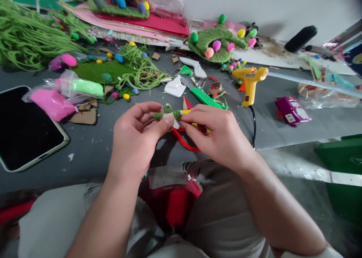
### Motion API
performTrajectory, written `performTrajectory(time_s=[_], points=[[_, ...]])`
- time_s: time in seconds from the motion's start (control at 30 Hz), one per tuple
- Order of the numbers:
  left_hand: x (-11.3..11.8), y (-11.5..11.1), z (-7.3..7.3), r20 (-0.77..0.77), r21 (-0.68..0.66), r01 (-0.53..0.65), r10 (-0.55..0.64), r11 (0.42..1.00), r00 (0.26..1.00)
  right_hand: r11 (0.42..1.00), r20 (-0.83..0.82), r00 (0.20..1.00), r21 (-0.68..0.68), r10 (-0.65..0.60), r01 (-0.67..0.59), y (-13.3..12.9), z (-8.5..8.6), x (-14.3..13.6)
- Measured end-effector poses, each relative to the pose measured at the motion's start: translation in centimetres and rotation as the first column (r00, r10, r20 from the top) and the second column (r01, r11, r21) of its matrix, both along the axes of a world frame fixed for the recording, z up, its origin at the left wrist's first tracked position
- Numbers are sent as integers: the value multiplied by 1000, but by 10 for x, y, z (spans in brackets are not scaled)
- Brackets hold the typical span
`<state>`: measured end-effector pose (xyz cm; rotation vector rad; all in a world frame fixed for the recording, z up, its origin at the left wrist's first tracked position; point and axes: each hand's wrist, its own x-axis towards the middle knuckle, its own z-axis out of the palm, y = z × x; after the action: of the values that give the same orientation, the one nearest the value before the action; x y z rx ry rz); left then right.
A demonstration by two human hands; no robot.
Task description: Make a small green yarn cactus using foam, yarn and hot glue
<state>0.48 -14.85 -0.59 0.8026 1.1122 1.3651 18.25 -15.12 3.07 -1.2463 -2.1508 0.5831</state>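
Observation:
My left hand (137, 131) is closed on a small yarn-wrapped piece (167, 109), its thumb pressed over a white part. Green yarn is wound round the piece's several short arms. From the other side my right hand (216, 131) pinches at its right end; the fingertips partly hide what they grip. A yellow strip (185, 111) shows beside the right fingers, and I cannot tell whether it is held. Below the hands a red curved handle (185, 143) lies on the grey table (96, 148), partly covered by the right hand.
A yellow glue gun (249, 84) stands to the right with its black cord (253, 124). Nearby are a green utility knife (206, 98) and a purple packet (292, 110). A tablet (28, 129), bagged pink clay (52, 103), green yarn (25, 31) and a green wreath-like shape (210, 43) surround the work.

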Motion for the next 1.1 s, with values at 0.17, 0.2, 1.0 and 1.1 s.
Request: performTrajectory(time_s=[0.17,0.2,1.0,1.1], points=[[-5,0,8,83,-89,103,-96,991,992,998,-40,997,-30,60,-61,7,1,5],[-6,0,9,77,-92,125,-118,988,990,996,-38,996,-40,76,-78,9,2,7],[6,-4,3,-123,47,-67,73,997,990,999,41,998,28,-39,38,1,4,-1],[1,-1,3,61,-38,0,3,999,998,1000,-38,999,-4,-11,11,5,3,2]])
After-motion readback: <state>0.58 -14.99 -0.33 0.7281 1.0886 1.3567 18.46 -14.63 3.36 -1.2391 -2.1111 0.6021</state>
